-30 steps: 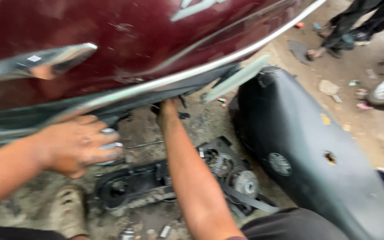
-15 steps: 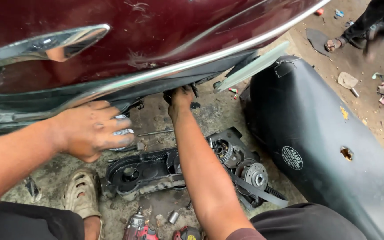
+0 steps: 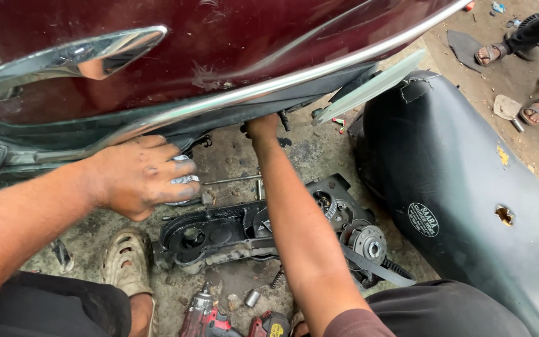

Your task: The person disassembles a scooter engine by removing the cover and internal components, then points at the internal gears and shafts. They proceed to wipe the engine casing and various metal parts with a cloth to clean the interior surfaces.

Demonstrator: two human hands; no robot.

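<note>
Maroon scooter body (image 3: 232, 43) fills the top, black seat (image 3: 469, 200) lying at right, black engine cover (image 3: 219, 234) on the ground below. Left hand (image 3: 135, 178) curled round a small silvery part (image 3: 182, 181) just under the chrome trim (image 3: 319, 68). Right hand (image 3: 262, 126) reaches up under the body's edge, fingers hidden, can't tell grip.

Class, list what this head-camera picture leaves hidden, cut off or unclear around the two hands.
1. Right hand: fingers hidden under the maroon scooter body.
2. Left hand: the crumpled silvery thing it grips is mostly covered by the fingers.
3. Red power tool: cut off by the bottom edge.
4. Black seat: cut off at right.
</note>
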